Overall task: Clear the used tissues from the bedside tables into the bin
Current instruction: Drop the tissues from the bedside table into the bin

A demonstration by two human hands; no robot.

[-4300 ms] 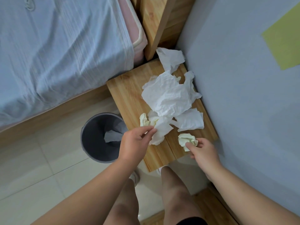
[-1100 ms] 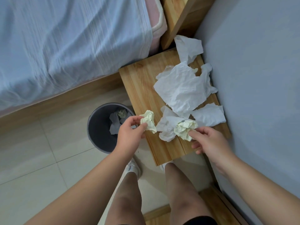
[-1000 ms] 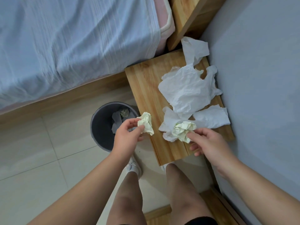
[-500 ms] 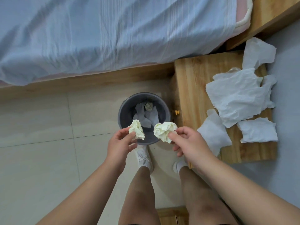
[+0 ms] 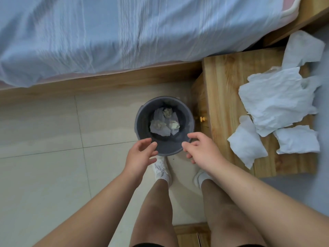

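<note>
A round grey bin stands on the floor by the wooden bedside table. Inside it lie several tissues, among them crumpled yellowish balls and flat white ones. My left hand and my right hand hover over the bin's near rim, both open with fingers spread and holding nothing. On the table several crumpled white tissues remain: a large one, a smaller one hanging over the front edge, another at the near right, and one at the back.
A bed with a light blue sheet and wooden frame runs along the top. A pale wall borders the table on the right. My feet in white socks stand on the tiled floor just before the bin.
Both hands have let go of their yellowish tissue balls, which now lie in the bin. The fingers have spread open above the rim.
</note>
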